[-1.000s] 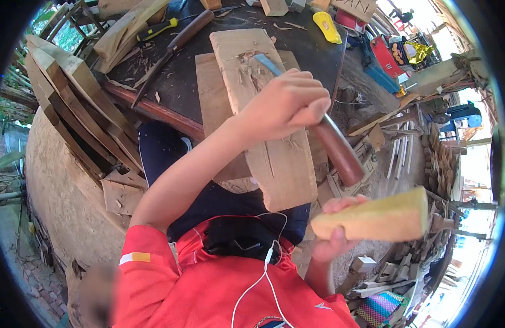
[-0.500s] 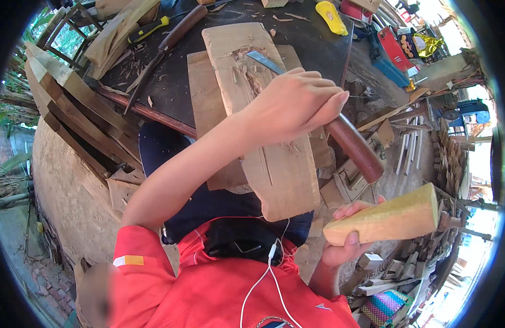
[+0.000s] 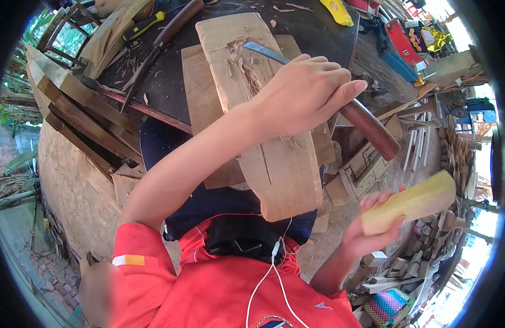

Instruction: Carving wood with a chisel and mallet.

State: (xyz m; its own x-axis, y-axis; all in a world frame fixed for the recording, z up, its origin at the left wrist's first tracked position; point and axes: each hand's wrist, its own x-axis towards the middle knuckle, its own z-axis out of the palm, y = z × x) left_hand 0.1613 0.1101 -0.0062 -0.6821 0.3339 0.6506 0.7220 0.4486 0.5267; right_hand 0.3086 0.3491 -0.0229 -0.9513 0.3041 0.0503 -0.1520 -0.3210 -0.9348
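Note:
My left hand (image 3: 310, 98) is closed around a chisel (image 3: 373, 130) with a dark reddish-brown wooden handle. Its flat steel blade points up and left, with the tip on a splintered, partly cut hollow in a pale wooden board (image 3: 288, 177). That board lies over a second, wider board (image 3: 200, 93), one end on the dark table and the other toward my lap. Out to the right, my right hand (image 3: 367, 235) grips a yellowish wooden block (image 3: 414, 202) by its near end, well apart from the chisel handle. My left hand hides part of the chisel and board.
On the dark table (image 3: 170, 82) lie a long brown-handled tool (image 3: 167, 34), a yellow-and-black screwdriver (image 3: 144, 25) and wood chips. Stacked curved timbers (image 3: 77, 117) stand at left. A yellow object (image 3: 337, 12) rests at the table's far right; a blue-and-red toolbox (image 3: 397, 52) sits beyond.
My right hand has swung the wooden block outward to the right and slightly up. My left hand and the chisel handle have shifted a little right; the blade tip stays on the hollow.

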